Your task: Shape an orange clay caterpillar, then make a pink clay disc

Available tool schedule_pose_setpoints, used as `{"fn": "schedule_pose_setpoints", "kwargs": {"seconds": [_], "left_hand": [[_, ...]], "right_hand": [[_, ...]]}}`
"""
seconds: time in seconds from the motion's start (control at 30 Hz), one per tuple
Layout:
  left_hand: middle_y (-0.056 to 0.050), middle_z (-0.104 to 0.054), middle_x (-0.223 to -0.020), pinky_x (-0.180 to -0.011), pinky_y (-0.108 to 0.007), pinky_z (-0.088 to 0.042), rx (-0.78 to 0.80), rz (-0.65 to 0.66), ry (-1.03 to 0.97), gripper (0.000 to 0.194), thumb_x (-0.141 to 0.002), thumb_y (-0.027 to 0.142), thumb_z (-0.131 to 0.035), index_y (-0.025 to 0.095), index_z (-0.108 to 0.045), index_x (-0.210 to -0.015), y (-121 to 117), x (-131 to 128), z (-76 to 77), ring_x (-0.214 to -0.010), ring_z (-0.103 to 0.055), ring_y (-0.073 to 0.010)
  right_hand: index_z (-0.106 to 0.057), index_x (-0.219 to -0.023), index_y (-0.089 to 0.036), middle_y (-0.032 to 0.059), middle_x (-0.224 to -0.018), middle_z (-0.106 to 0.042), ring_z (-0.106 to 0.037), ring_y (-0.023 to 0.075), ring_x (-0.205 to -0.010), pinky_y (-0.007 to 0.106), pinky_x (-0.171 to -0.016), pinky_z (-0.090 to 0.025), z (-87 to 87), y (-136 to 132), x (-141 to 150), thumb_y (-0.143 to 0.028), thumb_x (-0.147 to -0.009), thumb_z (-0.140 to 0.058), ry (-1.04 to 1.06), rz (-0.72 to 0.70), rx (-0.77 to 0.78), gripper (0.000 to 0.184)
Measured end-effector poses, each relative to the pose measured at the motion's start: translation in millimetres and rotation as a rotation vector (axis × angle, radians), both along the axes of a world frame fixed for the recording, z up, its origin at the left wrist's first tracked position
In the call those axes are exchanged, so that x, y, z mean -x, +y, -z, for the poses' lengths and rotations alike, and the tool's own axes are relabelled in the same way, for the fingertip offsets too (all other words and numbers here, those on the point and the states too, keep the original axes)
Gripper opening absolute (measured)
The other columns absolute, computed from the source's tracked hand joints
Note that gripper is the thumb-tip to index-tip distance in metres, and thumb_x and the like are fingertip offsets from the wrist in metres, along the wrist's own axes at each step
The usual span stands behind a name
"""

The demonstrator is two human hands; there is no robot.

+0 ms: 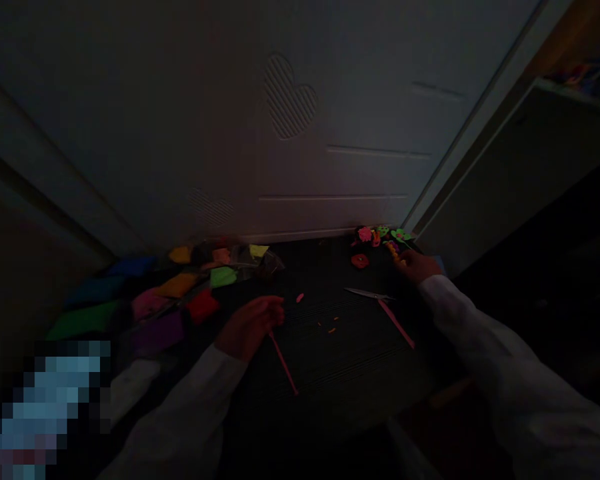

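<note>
The scene is very dark. My left hand (250, 327) is curled shut on a thin pink stick (283, 363) that slants down to the right over a dark ribbed mat (340, 360). My right hand (420, 267) reaches to the far right of the mat and touches a cluster of small bright pieces (380, 240) in pink, green, orange and yellow; its fingers are closed on a small yellow-orange piece (393, 250). Scissors (380, 303) with a pink handle lie open-side left between the hands.
Several coloured packets (180, 293) in yellow, green, red, purple, blue and pink lie heaped at the left. Tiny orange bits (330, 327) and a pink bit (300, 298) dot the mat. A white panelled door (290, 133) with heart shapes stands behind.
</note>
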State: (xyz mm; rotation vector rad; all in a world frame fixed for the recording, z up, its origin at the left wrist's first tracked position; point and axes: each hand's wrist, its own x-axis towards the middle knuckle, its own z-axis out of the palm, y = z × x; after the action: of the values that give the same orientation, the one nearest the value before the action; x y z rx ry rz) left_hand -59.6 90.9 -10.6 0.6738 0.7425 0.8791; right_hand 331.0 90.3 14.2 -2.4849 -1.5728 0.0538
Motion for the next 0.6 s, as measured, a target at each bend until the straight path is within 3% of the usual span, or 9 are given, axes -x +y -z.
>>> {"fn": "schedule_pose_setpoints", "kwargs": {"seconds": [0.13,0.3,0.6], "left_hand": [[-0.006,-0.065,-0.068,-0.064,-0.028,-0.046,0.013,-0.017,0.017,0.022,-0.062,0.024,-0.063,0.011,-0.065,-0.079,1.7,1.0,-0.6,-0.065,-0.060,-0.0160],[-0.006,-0.065,-0.069,-0.064,-0.028,-0.046,0.007,-0.010,0.011,0.022,-0.062,0.024,-0.063,0.011,-0.065,-0.080,2.0,1.2,0.2,-0.066,-0.060,-0.0166],[-0.006,-0.065,-0.069,-0.065,-0.027,-0.046,0.012,-0.011,0.003,0.020,-0.064,0.023,-0.062,0.010,-0.065,-0.080,-1.5,-0.5,-4.0,-0.067,-0.060,-0.0157]], "right_hand": [[-0.059,-0.088,-0.022,0.0050,-0.088,-0.062,-0.057,0.0203,-0.083,0.030,-0.068,-0.041,3.4,16.5,-1.3,-0.050,-0.071,-0.048,-0.048,0.013,0.132,0.035],[-0.053,-0.098,-0.015,0.0058,-0.097,-0.057,-0.054,0.0155,-0.087,0.036,-0.077,-0.043,0.5,27.5,-2.5,-0.045,-0.080,-0.044,-0.082,0.021,0.251,0.036],[-0.050,-0.103,-0.014,0.0065,-0.102,-0.054,-0.053,0.0152,-0.090,0.036,-0.078,-0.045,-6.7,31.3,-4.9,-0.036,-0.082,-0.044,-0.094,-0.014,0.379,0.031]]}}
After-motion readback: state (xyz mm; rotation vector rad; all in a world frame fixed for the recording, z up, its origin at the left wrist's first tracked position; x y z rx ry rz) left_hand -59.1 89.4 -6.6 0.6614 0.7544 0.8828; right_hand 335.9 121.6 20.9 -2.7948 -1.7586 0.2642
